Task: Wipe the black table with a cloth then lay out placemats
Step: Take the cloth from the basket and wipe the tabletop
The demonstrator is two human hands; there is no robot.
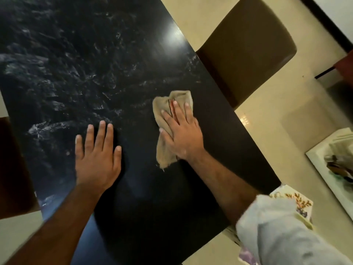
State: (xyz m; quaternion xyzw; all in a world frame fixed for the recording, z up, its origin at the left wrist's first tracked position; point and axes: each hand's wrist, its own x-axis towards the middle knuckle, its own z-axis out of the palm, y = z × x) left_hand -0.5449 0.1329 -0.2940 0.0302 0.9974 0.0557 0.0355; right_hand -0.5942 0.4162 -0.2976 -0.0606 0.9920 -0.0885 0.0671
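Observation:
The black table fills most of the view, its far half streaked with pale smears. A crumpled beige cloth lies near the table's right edge, and my right hand presses flat on top of it with fingers spread. My left hand rests palm down on the bare tabletop to the left of the cloth, fingers apart, holding nothing. A floral placemat pokes out beyond the near right corner of the table, partly hidden by my right sleeve.
A brown padded chair is tucked against the table's right edge. A white tray with items sits on the floor at far right. Another dark chair shows at the left edge. Cream floor tiles surround the table.

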